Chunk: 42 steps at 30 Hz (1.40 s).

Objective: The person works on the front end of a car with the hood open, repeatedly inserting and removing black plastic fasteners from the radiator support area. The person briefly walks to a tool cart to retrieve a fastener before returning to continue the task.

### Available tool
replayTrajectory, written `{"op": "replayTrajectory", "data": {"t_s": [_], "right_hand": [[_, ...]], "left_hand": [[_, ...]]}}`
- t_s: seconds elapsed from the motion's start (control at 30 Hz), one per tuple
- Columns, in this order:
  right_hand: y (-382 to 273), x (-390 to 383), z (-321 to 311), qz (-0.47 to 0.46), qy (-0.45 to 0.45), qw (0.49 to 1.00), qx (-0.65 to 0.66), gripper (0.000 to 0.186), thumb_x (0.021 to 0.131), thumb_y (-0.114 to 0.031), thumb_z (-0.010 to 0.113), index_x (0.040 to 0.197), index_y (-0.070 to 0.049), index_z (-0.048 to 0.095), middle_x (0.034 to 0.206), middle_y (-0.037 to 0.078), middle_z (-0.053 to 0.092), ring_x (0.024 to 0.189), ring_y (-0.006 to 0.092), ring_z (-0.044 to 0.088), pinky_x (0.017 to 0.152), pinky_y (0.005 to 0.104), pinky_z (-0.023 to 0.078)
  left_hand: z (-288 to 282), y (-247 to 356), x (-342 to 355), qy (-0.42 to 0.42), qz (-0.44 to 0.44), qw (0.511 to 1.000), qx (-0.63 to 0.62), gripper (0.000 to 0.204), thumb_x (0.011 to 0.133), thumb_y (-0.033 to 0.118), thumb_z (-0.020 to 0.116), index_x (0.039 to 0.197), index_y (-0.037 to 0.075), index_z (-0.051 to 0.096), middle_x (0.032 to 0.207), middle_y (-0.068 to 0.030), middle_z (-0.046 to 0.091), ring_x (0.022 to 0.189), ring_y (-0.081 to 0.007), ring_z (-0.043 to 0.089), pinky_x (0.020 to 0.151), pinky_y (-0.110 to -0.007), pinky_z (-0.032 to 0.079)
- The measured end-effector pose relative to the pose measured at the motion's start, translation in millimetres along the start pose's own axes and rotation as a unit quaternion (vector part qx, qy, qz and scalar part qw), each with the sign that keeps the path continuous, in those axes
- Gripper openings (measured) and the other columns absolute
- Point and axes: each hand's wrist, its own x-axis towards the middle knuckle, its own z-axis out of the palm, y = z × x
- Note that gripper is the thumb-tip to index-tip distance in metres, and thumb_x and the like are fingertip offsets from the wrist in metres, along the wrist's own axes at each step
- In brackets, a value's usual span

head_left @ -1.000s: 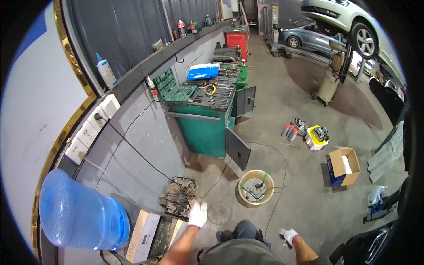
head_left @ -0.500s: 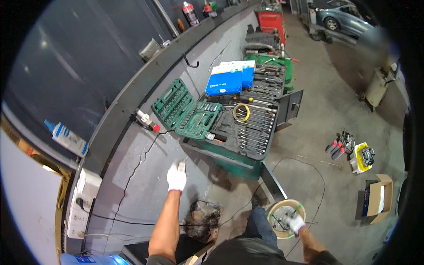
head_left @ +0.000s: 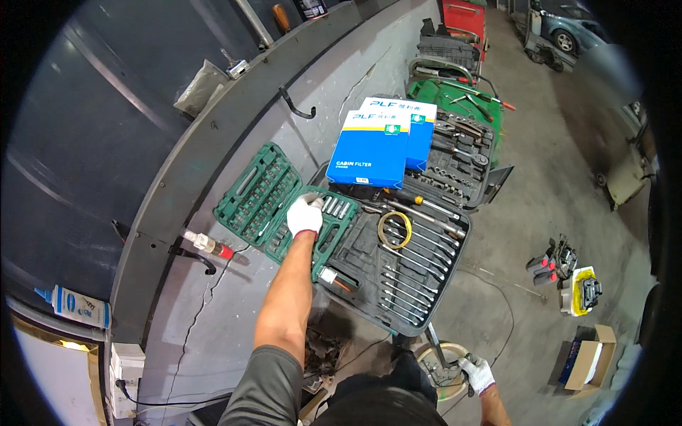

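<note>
My left hand [head_left: 305,215], in a white glove, reaches over the green socket set case [head_left: 332,241], which lies unfolded on the tool cart. Its fingers are curled down among the sockets [head_left: 337,206]; whatever is between them is hidden. Low on the right, my right hand [head_left: 477,374], also gloved in white, is closed beside the round tub [head_left: 455,392]. Something dark shows by its fingers, too small to name. Right of the green case, a black tray [head_left: 355,248] holds a row of combination wrenches [head_left: 415,280], with a yellow tape roll [head_left: 395,230] on top.
Two blue-and-white filter boxes [head_left: 369,153] sit behind the wrench tray. A green cart [head_left: 455,99] and a red cabinet [head_left: 465,21] stand farther back along the wall. On the floor at right are an open cardboard box [head_left: 600,358] and a yellow-lined bin [head_left: 582,291].
My left hand has moved up and forward from beside the wall onto the green socket case. The view has come closer to the cart. My right hand stays by the tub, at its edge now.
</note>
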Motion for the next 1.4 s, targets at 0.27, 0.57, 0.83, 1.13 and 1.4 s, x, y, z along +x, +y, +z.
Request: {"op": "replayTrajectory", "data": {"t_s": [0.27,0.57,0.83,1.13,1.4], "right_hand": [[-6.2,51.8,5.5,-0.021,-0.029,0.999,0.019,0.022,0.093,-0.023,0.071,0.088,-0.002,0.071,0.071,0.0,0.067,0.061,0.0093,0.057,0.059,0.0275,0.048],[-17.8,76.4,6.8,-0.009,-0.071,0.993,-0.095,0.023,0.092,-0.024,0.073,0.09,-0.001,0.07,0.074,0.001,0.067,0.062,0.0102,0.059,0.057,0.0282,0.048],[-5.5,90.8,9.9,0.058,-0.126,0.977,-0.161,0.038,0.087,-0.034,0.079,0.103,-0.001,0.071,0.076,0.003,0.068,0.06,0.0117,0.062,0.05,0.0299,0.054],[-15.1,100.8,19.4,0.049,-0.14,0.98,-0.134,0.031,0.09,-0.03,0.074,0.099,-0.001,0.074,0.075,0.003,0.068,0.061,0.0121,0.062,0.052,0.0303,0.053],[17.5,104.8,0.4,0.065,-0.102,0.987,-0.107,0.031,0.089,-0.03,0.075,0.097,-0.001,0.076,0.074,0.003,0.069,0.058,0.0129,0.062,0.049,0.0313,0.051]], "left_hand": [[3.4,-15.2,-0.4,-0.01,0.046,0.997,0.066,0.023,0.086,0.026,0.071,0.098,0.008,0.079,0.102,-0.0179,0.074,0.101,-0.0361,0.069,0.093,-0.043,0.053],[-26.6,-5.2,-14.0,-0.056,0.053,0.992,0.096,0.036,0.094,0.03,0.06,0.119,0.008,0.072,0.117,-0.0214,0.07,0.11,-0.0376,0.066,0.099,-0.045,0.051],[-94.4,-14.9,-41.0,0.129,-0.092,0.987,0.016,0.059,0.093,0.032,0.067,0.142,0.001,0.054,0.112,-0.018,0.073,0.103,-0.0332,0.07,0.095,-0.041,0.052],[-75.4,-18.8,-20.6,0.077,-0.042,0.992,0.089,0.066,0.092,0.032,0.068,0.146,-0.001,0.05,0.091,-0.0121,0.071,0.087,-0.0273,0.069,0.085,-0.038,0.053],[-65.7,-7.5,-18.7,0.045,-0.106,0.989,0.094,0.07,0.091,0.035,0.067,0.147,-0.001,0.047,0.114,-0.0217,0.071,0.109,-0.0364,0.068,0.097,-0.042,0.051]]}}
